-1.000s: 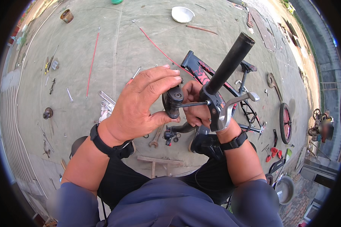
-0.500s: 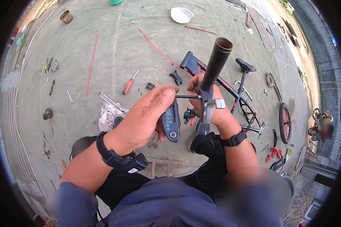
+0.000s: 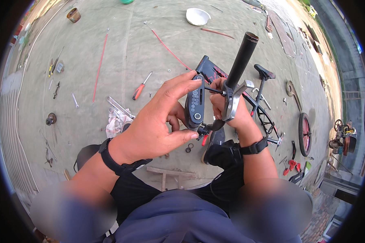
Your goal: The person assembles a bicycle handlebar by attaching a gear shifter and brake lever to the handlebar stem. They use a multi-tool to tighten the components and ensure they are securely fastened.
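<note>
At the brake lever (image 3: pixel 235 103), a key (image 3: pixel 213 90) at work

Left grip (image 3: pixel 154 117) pinches the multi-tool (image 3: pixel 195 101) end to end, key reaching the clamp (image 3: pixel 230 87) on the black tube (image 3: pixel 242 56); right grip (image 3: pixel 219 104) curls behind, its hold hidden; likely turning, calling for a seated key

Bright daylight; edges bowed; sleeves (image 3: pixel 83 216) blurred.

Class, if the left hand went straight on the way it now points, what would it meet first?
The left hand would first meet the black, oval folding multi-tool just ahead of its palm; beyond that, probably the right hand, though depth is unclear in this single view.
</note>
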`<state>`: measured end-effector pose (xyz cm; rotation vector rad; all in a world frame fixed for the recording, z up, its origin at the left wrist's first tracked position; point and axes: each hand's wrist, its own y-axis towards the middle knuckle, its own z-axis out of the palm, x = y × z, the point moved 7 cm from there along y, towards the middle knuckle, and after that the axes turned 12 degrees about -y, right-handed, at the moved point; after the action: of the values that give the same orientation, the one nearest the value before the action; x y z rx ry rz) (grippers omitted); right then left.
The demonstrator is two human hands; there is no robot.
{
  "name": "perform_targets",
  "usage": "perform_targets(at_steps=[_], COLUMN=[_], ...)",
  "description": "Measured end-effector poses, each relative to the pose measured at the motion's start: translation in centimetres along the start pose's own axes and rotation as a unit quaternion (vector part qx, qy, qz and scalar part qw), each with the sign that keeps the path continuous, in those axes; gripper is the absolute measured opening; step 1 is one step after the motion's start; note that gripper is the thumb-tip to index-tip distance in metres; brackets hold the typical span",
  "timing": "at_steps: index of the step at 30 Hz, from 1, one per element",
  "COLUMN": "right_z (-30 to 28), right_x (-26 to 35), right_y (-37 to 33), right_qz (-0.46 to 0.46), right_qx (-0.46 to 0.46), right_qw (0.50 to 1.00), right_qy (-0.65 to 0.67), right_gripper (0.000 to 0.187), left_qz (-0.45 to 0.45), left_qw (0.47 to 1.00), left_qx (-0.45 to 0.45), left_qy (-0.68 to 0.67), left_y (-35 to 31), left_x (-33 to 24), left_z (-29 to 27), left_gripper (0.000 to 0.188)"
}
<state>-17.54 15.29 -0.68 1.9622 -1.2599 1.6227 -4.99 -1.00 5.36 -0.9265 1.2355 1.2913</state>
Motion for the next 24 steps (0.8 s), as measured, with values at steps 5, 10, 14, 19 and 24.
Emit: perform_targets(at_steps=[5, 10, 14, 19, 24], right_z=[0.5, 0.8, 1.7, 3.2, 3.5], right_x=[0.7, 0.8, 0.8, 3.2, 2.5], right_y=[-0.5, -0.9, -1.3, -2.4, -2.6], right_qz=[0.021, 0.028, -0.029, -0.128, -0.148], right_qx=[0.027, 0.052, 0.074, 0.093, 0.121], right_qw=[0.999, 0.998, 0.994, 0.981, 0.979], right_qy=[0.042, 0.024, -0.079, -0.109, -0.076], right_gripper=[0.017, 0.017, 0.023, 0.016, 0.016], left_qz=[0.144, 0.220, 0.138, -0.181, -0.332], left_qw=[0.973, 0.922, 0.962, 0.960, 0.902], left_qx=[-0.016, -0.049, -0.109, -0.193, -0.181], left_qy=[0.179, 0.316, 0.210, -0.093, -0.207], left_y=[-0.1, -0.1, 0.1, 0.6, 0.0], left_x=[-1.8, -3.2, -2.5, 1.5, 5.7], left_z=[-0.4, -0.7, -2.5, -3.4, -1.7], left_gripper=[0.087, 0.086, 0.072, 0.059, 0.060])
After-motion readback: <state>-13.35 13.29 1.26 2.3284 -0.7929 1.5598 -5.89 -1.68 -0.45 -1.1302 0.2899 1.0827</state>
